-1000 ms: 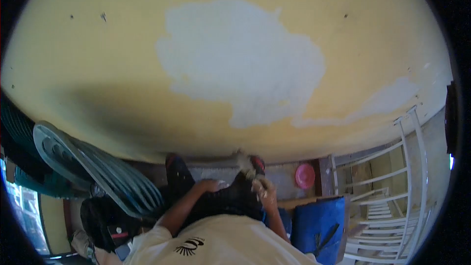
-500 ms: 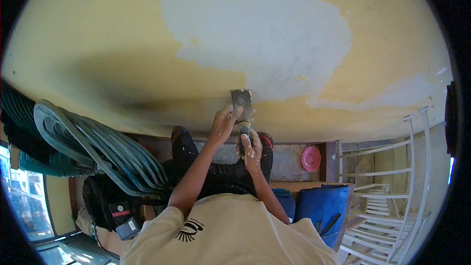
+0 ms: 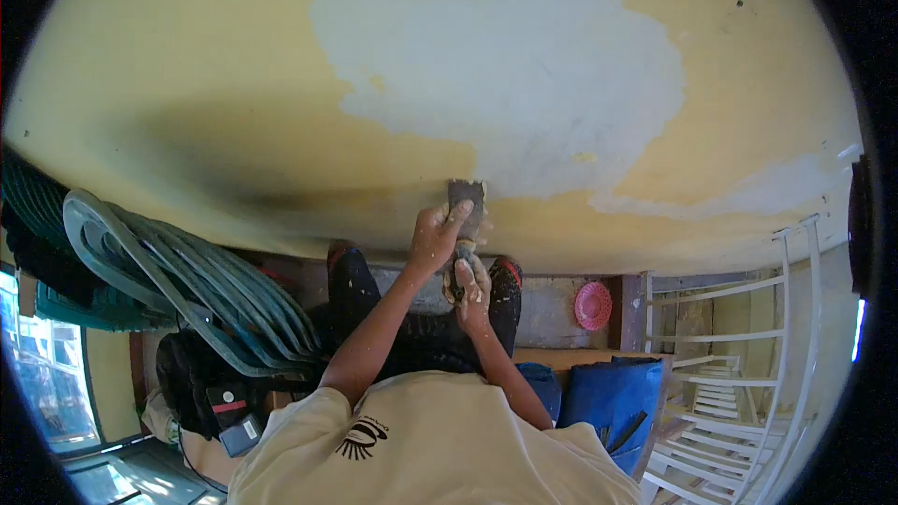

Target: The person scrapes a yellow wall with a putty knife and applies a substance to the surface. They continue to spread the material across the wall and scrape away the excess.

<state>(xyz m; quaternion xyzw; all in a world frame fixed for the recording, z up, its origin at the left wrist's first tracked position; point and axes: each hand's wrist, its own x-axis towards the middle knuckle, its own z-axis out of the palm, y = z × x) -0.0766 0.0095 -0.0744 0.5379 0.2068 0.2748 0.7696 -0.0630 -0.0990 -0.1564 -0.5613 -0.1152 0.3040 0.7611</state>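
Note:
In front of me a putty knife point(image 3: 467, 202) points up at the yellow wall point(image 3: 262, 122), which has a large whitish patch point(image 3: 505, 65). My right hand point(image 3: 469, 288), speckled with pale material, is closed around the knife's handle. The fingers of my left hand point(image 3: 437, 236) press on the blade, with the thumb lying across its face. Pale residue shows along the blade's top edge and side. Whether the blade's tip touches the wall is hard to tell.
Stacked green plastic chairs point(image 3: 201, 285) stand at the left, by a black bag point(image 3: 182, 379). A pink basket point(image 3: 592, 306) sits right of my legs. Blue folded material point(image 3: 613, 402) lies lower right, beside a white metal rack point(image 3: 730, 335).
The putty knife and both hands have shifted slightly down and to the right in view. The wall patch has also moved a little in the picture. The grip looks the same.

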